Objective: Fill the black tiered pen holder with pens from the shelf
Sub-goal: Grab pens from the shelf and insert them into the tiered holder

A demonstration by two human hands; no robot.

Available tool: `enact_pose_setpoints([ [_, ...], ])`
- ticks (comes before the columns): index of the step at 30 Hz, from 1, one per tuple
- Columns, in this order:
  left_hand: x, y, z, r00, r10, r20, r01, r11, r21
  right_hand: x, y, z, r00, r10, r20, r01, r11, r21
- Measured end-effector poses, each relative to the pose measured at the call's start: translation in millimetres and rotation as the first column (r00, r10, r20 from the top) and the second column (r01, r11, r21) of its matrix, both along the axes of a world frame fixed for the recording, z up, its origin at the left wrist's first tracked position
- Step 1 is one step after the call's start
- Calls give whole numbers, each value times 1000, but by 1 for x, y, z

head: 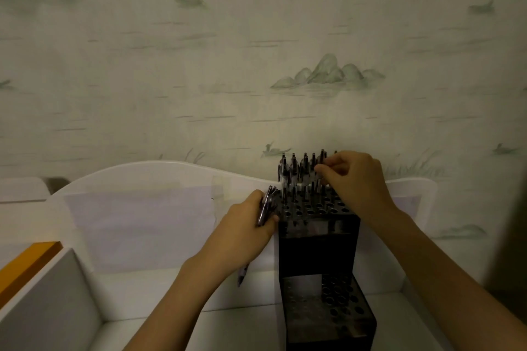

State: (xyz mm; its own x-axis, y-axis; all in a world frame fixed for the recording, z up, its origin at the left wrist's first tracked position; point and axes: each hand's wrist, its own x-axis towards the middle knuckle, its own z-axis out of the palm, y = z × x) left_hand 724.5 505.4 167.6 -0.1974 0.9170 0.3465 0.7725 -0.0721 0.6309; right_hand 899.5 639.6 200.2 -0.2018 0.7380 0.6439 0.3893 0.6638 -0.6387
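From the head camera, a black tiered pen holder stands upright on a white shelf, close against a wall papered with pale green hills and ducks. The holder has a high rear tier and a lower front tier, both pierced with rows of round holes. A cluster of pens stands upright in the back rows of the high tier; the holes nearer the camera on that tier show dark and open, as do those of the lower tier.

The left hand sits just beside the holder's left edge, its grip closed around a bundle of pens. Their clicker ends stick up past the fingers, and one tip pokes out below the wrist.

The right hand is over the high tier's right rear corner, fingers curled in among the standing pens. Its fingertips look pinched together at a pen top, but the dim light makes it hard to tell exactly what they hold.

A curved white backboard rises behind the shelf, with a sheet of paper taped to it. At the lower left, a white divider and an orange-edged panel are in sight.
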Motion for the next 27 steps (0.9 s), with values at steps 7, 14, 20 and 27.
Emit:
enact_pose_setpoints([
  [7,5,2,4,998,-20,62,19,999,29,0,5,2,991,29,130,-16,994,-106],
  [14,5,-2,8,998,-43,54,43,999,10,12,-22,0,1000,-18,24,17,999,41],
  [20,15,-1,10,993,-94,66,95,995,-16,7,-62,-8,915,395,-84,-403,879,-253],
  [27,25,3,5,995,-90,46,91,996,-5,4,-68,-17,863,455,-218,-505,775,-380],
])
